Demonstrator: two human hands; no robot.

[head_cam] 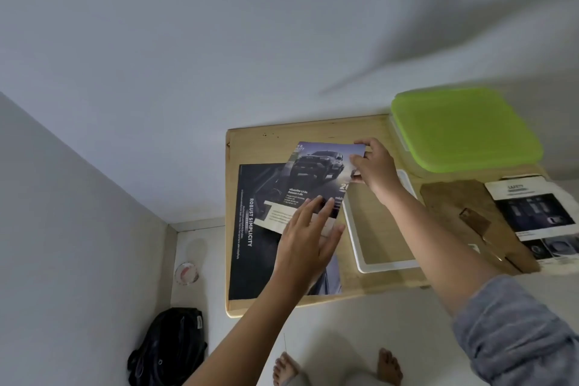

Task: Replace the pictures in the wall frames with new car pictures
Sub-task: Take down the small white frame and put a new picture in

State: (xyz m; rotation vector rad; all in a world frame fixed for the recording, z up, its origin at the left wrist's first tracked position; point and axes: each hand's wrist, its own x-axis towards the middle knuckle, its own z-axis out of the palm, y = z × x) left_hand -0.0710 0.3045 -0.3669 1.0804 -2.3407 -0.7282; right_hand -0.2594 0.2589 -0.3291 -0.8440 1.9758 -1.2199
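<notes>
Head view: right hand [374, 168] fingers pinch car picture [316, 178]; left hand [308, 238], fingers spread, steadies it beside white frame [354, 238].

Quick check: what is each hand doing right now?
Left hand: open, fingers spread flat on the car picture.
Right hand: closed, pinching the car picture's far corner.

Pale wood-grain counter [247, 141]. Lime-green lid [463, 128]. White frame [385, 266]. Dark brochure [250, 229] with white lettering; bluish-grey car picture [316, 166] showing a dark truck. Mottled brown backing board [454, 207]. Black bag [169, 345] on a white floor [376, 320]. Grey-blue sleeve [517, 329].
</notes>
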